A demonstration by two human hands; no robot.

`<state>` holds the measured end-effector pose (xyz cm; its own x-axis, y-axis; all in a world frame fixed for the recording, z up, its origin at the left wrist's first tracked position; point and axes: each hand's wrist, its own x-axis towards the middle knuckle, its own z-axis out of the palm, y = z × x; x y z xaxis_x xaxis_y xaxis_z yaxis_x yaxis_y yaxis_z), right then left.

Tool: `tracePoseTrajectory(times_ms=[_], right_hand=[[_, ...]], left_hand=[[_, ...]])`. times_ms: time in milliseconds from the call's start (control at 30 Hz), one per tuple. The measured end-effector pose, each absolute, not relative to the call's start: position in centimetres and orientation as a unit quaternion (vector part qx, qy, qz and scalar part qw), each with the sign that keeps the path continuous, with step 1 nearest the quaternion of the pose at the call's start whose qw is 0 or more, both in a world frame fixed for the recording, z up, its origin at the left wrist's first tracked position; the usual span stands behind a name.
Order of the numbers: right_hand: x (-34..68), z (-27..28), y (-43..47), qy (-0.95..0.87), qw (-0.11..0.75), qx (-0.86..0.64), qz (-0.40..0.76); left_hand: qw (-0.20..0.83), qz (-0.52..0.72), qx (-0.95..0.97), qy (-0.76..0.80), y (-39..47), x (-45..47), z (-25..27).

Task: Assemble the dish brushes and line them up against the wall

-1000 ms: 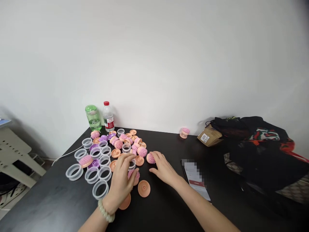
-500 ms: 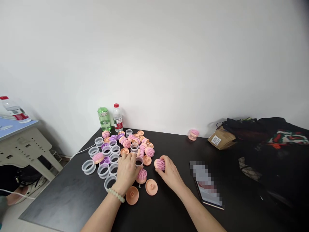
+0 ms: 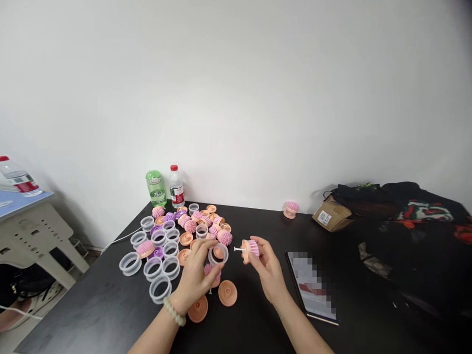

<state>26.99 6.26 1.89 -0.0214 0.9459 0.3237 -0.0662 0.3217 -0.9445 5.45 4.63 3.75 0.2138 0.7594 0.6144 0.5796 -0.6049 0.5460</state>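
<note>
Left grip [image 3: 196, 268] holds clear ring [image 3: 226, 254], right grip [image 3: 271, 275] pink brush [image 3: 252, 247].

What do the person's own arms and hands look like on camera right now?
The left hand is gloveless, with a bracelet of round, pale green beads at the wrist. The right hand is gloveless too, its wrist without any band. No sleeves, cables or markings show on either arm within the picture.

Pink bristle head [image 3: 253, 247], white stem [image 3: 239, 249] leftward, near a translucent, seemingly tilted ring [image 3: 226, 255].
</note>
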Motion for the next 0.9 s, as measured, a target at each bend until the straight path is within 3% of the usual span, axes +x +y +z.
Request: tracePoseTrajectory(times_ms=[167, 400, 700, 900], right_hand=[[27.0, 2.2, 5.2, -0.617, 0.570, -0.367, 0.399], [26.5, 2.8, 4.6, -0.721, 0.506, -0.354, 0.315], [26.4, 3.6, 4.2, -0.736, 0.499, -0.326, 0.320], [26.4, 3.2, 4.2, -0.725, 0.504, -0.340, 0.324]], left_hand=[[0.177, 0.436, 0.798, 0.377, 3.4, 6.8, 3.9], [0.184, 0.441, 0.786, 0.392, 3.3, 7.1, 3.1], [0.189, 0.465, 0.785, 0.364, 3.1, 6.9, 3.5], [0.295, 0.480, 0.738, 0.372, 3.0, 7.1, 3.5]])
